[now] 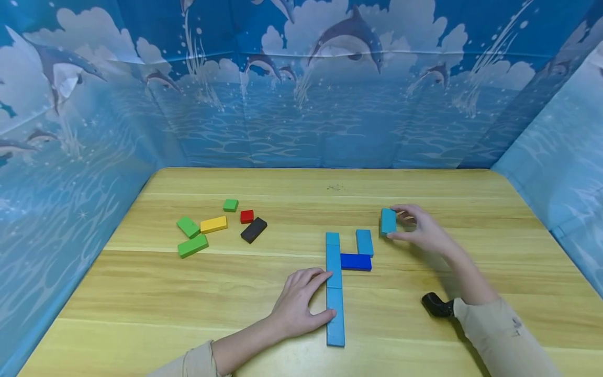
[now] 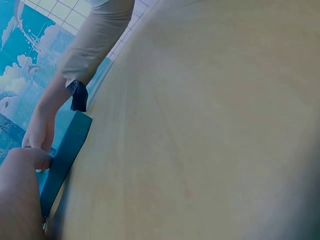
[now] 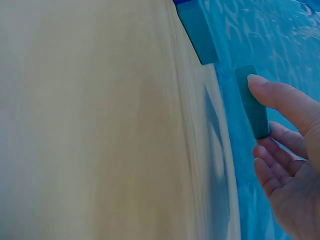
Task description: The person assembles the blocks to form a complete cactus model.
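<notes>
Near the right side of the table, my right hand (image 1: pixel 421 230) pinches a light blue block (image 1: pixel 388 221) by its two ends, between thumb and fingers. The right wrist view shows this light blue block (image 3: pixel 252 102) raised off the table. My left hand (image 1: pixel 297 303) rests its thumb and a fingertip on a straight column of light blue blocks (image 1: pixel 335 330) lying end to end. A dark blue block (image 1: pixel 355 262) extends sideways from that column. Another light blue block (image 1: pixel 364 242) lies at the dark blue block's far side, near its right end.
Off to the left lie green blocks (image 1: pixel 193 245), a yellow block (image 1: pixel 214 224), a red block (image 1: pixel 247 216) and a black block (image 1: pixel 254 230). A black device (image 1: pixel 437 305) sits at the right wrist. Dolphin-printed curtains (image 1: pixel 301 115) surround the wooden table (image 1: pixel 141 309).
</notes>
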{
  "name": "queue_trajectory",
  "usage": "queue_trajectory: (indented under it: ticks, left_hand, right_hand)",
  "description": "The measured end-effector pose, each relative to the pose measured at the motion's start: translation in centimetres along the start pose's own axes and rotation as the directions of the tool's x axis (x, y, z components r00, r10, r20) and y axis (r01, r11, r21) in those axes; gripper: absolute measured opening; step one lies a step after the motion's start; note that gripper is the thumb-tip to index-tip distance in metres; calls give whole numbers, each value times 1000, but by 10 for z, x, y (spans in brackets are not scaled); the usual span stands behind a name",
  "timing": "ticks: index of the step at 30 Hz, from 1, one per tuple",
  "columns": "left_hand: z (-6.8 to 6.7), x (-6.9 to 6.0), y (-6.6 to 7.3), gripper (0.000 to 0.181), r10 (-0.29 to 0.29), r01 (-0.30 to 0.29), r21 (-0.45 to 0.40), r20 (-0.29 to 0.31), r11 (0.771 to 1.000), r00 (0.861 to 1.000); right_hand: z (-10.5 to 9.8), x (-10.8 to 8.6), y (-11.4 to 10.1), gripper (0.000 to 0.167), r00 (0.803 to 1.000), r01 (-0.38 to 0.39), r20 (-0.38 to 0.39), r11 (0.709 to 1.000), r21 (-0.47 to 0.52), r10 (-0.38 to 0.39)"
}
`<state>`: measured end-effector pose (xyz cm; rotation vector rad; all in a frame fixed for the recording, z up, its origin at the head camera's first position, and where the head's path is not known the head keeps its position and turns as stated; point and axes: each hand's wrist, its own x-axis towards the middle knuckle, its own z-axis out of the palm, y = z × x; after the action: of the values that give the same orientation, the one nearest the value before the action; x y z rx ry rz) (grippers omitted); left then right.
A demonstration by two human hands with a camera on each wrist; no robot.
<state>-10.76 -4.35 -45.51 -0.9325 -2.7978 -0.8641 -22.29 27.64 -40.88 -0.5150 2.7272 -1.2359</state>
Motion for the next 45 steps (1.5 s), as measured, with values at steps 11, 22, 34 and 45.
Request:
queue_trajectory:
  ticks: [11,22,34,45]
  left_hand:
    - [-2,1,2,66,-18,19,-28,13,999,1000]
    - [-2,0,1,67,-16,16,-24,7,1000,1000]
    - [-2,1,1,66,-16,17,-33,15,999,1000]
    - [-2,1,2,65,-11,11,-31,10,999,1000]
  right_hand:
    - [12,40,1,67,996,-5,94,999,42,1]
    - [20,54,6,66,987,38,153,998,46,-45]
    - [22,58,3,66,984,24,174,998,50,-33]
    - [25,57,3,52,989,-11,146,997,70,0]
